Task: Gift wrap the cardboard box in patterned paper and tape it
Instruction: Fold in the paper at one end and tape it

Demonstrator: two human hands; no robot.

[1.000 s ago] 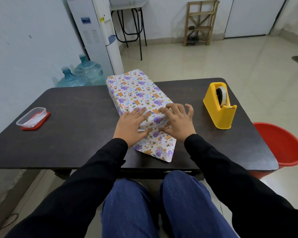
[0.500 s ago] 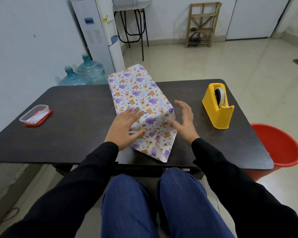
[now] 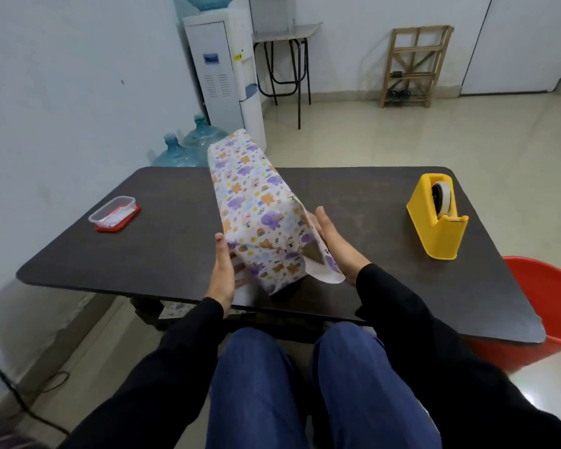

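Note:
The cardboard box in patterned paper (image 3: 256, 205) stands tilted above the dark table (image 3: 386, 270), far end raised and near end low by the table's front edge. My left hand (image 3: 222, 273) presses its left side, thumb pointing up and fingers partly hidden under the paper. My right hand (image 3: 334, 244) lies flat with straight fingers against its right side. At the near right corner a loose paper flap (image 3: 326, 275) shows its white underside, and a bit of brown cardboard shows through a gap there.
A yellow tape dispenser (image 3: 438, 218) stands on the table's right side. A clear container on a red lid (image 3: 115, 213) lies at the left. A red bucket (image 3: 551, 306) sits on the floor right of the table. Water bottles (image 3: 188, 147) stand behind the table.
The box lay flat under both my hands. My hands have moved off its top to its two sides, and the box's far end has risen off the table.

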